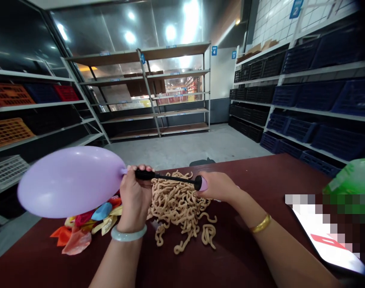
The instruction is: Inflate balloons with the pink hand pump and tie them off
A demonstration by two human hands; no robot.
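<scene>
One puffed-up lilac balloon (71, 182) at the end of a black pump (179, 179).
From where I stand, the left grip (137, 194) is closed round the pump's barrel by the balloon's neck; the right grip (217, 185) clasps its handle, the rod bared between them. Below on the worktop (236, 252), brown twists (173, 204) lie heaped, limp balloons (103, 211) just to their left.

A storeroom is suggested by the metal racks (182, 49) ranged along three sides. Blue crates (340, 141) and black crates (256, 95) are lined up on the right, and orange crates (11, 133) are shelved on the left. Number signs (214, 51) are put up, and small labels (171, 47) are fixed along the racks.
</scene>
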